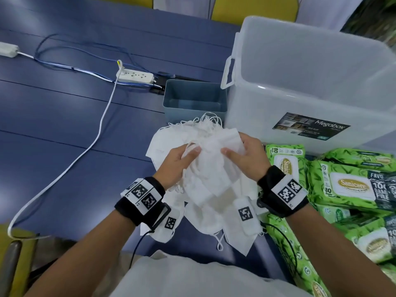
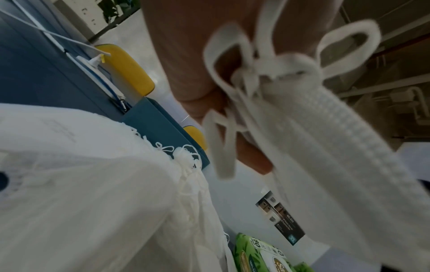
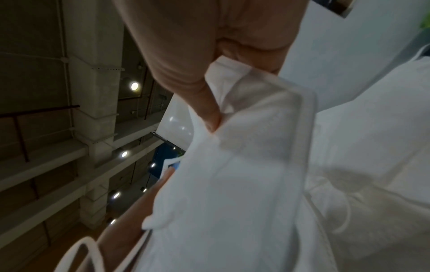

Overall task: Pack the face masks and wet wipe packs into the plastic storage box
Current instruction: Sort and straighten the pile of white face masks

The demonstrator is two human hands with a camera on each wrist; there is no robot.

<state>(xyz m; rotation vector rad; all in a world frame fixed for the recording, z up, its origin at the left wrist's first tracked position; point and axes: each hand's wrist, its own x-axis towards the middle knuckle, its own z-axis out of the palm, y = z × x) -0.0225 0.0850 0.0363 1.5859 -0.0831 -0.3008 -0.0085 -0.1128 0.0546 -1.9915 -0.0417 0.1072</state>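
Note:
Both hands hold a stack of white face masks (image 1: 211,166) above the blue table, in front of me. My left hand (image 1: 180,163) grips the stack's left end with its ear loops (image 2: 235,77); my right hand (image 1: 246,157) pinches the right end (image 3: 244,147). More white masks (image 1: 214,219) lie loose on the table under the hands. The clear plastic storage box (image 1: 310,82) stands open behind and to the right; I see nothing inside it. Green wet wipe packs (image 1: 347,185) are piled at the right.
A small grey-blue bin (image 1: 192,97) sits just behind the masks, left of the big box. Two power strips (image 1: 135,76) with white and blue cables (image 1: 100,125) cross the table at the left. Yellow chairs (image 1: 252,9) stand beyond the far edge.

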